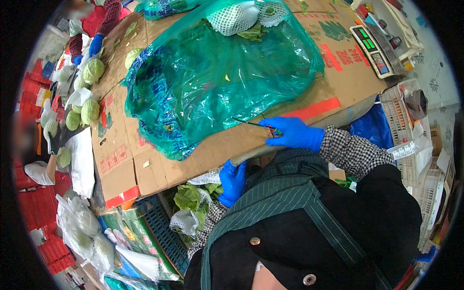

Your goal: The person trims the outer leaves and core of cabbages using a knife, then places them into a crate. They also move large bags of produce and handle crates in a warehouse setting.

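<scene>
My right hand, in a blue glove, holds a slim knife-like tool. Its dark, curved blade points left over the front edge of the cardboard-covered table. A large green plastic bag with blue printing lies spread just beyond the blade. At the bag's far end are net-wrapped vegetables with some leaf showing. My left hand, also gloved in blue, is at the table's padded front edge, its fingertips touching it; whether it grips the edge is unclear.
Several cabbages lie along the left side, where two other people work. A digital scale stands at the right. Beneath the table are a blue crate and loose leaves. White bags of produce sit lower left; plastic baskets stand right.
</scene>
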A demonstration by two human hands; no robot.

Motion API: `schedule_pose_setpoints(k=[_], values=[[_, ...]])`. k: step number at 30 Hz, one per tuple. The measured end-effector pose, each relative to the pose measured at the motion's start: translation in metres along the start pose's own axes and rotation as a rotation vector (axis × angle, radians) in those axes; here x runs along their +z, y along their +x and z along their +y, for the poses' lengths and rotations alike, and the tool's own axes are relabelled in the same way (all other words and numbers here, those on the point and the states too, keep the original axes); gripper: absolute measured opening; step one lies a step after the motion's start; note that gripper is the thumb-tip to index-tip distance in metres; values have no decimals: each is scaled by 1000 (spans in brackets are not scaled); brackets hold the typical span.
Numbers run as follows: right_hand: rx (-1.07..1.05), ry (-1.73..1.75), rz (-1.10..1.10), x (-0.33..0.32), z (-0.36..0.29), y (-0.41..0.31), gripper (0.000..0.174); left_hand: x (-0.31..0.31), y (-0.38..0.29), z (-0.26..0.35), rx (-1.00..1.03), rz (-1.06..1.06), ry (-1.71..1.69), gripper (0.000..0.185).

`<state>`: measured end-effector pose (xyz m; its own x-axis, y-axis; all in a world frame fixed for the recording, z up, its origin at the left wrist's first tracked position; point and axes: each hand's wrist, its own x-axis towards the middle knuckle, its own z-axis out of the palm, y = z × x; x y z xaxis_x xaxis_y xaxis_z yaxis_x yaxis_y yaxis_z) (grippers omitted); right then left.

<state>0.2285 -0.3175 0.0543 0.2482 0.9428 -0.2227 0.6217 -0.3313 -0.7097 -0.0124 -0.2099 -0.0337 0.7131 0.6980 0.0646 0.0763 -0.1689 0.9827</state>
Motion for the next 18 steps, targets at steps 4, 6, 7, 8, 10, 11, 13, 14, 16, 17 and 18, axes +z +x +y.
schedule_pose_setpoints(k=[4, 6, 7, 8, 10, 11, 13, 14, 16, 17, 18], values=[[-159, 8, 27, 9, 10, -6, 65, -5, 9, 21, 84, -9, 39, 22], [-129, -149, -50, 5, 5, -8, 70, -7, 16, 27, 113, -11, 70, 22], [-116, -228, -88, 1, -1, -9, 73, -7, 19, 29, 128, -10, 86, 22], [-95, -258, -75, -1, -4, -8, 75, -5, 19, 27, 167, 22, 99, 23], [-45, -315, -43, -8, -6, -8, 80, -3, 23, 35, 189, 45, 84, 21], [-47, -331, -17, -10, -5, -8, 78, -3, 24, 38, 200, 56, 75, 20], [-55, -366, 37, -18, -8, -6, 76, -3, 24, 36, 224, 56, 99, 21], [-33, -377, 13, -23, -12, -7, 75, -4, 25, 35, 236, 56, 110, 22], [-78, -346, 57, -22, 0, -6, 74, -6, 29, 36, 326, 36, 189, 23], [-102, -330, 78, -21, 4, -7, 74, -7, 31, 36, 370, 27, 229, 24], [-90, -338, 70, -22, 3, -7, 73, -8, 32, 35, 381, 20, 242, 24]])
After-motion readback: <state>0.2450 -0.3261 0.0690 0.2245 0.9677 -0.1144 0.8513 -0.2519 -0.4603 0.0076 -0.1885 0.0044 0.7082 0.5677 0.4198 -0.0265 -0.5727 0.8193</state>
